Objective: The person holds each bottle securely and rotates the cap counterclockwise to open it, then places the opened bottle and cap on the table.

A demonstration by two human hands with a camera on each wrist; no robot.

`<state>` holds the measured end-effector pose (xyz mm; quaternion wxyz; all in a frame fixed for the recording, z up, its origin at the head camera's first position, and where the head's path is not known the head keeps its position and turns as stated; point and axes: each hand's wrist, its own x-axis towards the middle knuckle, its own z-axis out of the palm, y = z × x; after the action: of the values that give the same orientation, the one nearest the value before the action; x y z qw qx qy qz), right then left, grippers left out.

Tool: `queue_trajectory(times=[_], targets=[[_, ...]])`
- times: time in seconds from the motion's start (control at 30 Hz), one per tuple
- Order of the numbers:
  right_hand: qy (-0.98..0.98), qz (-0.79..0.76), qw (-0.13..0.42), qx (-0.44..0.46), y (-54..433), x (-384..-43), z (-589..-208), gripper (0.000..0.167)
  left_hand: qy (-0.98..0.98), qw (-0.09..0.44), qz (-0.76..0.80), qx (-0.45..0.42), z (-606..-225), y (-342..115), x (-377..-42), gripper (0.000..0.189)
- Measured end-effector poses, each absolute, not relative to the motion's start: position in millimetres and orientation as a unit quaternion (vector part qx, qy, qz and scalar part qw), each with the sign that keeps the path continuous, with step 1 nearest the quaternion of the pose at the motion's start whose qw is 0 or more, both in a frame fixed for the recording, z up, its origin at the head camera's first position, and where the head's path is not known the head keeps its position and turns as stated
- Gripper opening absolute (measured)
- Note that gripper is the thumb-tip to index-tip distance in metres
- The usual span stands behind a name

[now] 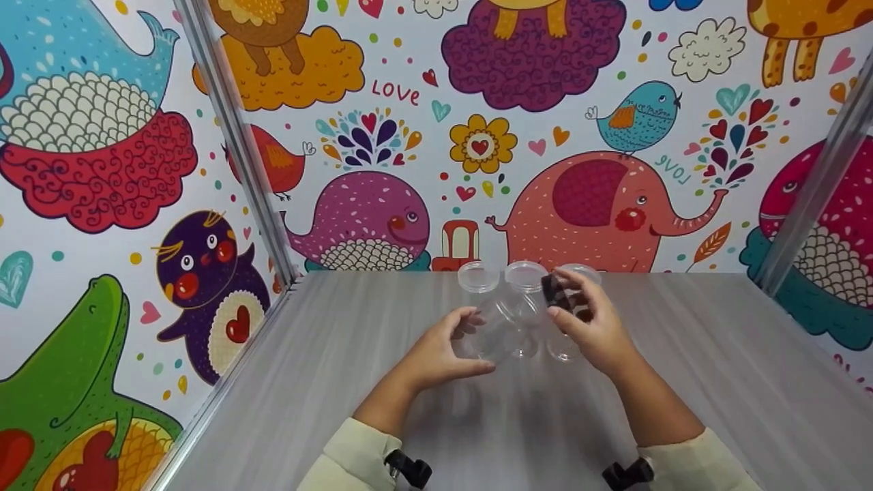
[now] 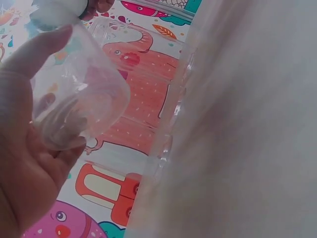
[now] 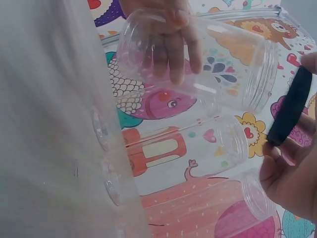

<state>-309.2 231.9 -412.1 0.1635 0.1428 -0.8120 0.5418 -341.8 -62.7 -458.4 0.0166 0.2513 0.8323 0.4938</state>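
My left hand [image 1: 433, 351] grips a clear plastic jar [image 2: 106, 91] round its body, thumb on one side and fingers on the other. The jar is tilted, its threaded mouth [image 3: 262, 74] uncovered and facing the right hand. In my right hand [image 1: 600, 324] is a black screw lid [image 3: 292, 106], pinched at its edge between thumb and fingers. The lid is apart from the jar's mouth in the right wrist view. Behind the hands, three more clear jars stand upright in a row, among them a middle jar [image 3: 193, 153] without a lid; the held jar partly overlaps them.
The grey wood-grain table [image 1: 327, 409] runs back to a wall [image 1: 409, 41] printed with cartoon animals. A side panel [image 1: 61, 252] with a metal edge strip [image 1: 228, 368] borders the left, and a metal post [image 1: 811, 218] stands at the right.
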Motion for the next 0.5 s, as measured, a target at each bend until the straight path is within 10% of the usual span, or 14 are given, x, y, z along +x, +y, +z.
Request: queue_trajectory(times=[0.5], targets=[[-0.684,0.688,0.241,0.012,279.1,-327.2,-406.3,0.054,0.771,-0.119,0.599,0.181,-456.4,-94.0,-361.7,0.095]])
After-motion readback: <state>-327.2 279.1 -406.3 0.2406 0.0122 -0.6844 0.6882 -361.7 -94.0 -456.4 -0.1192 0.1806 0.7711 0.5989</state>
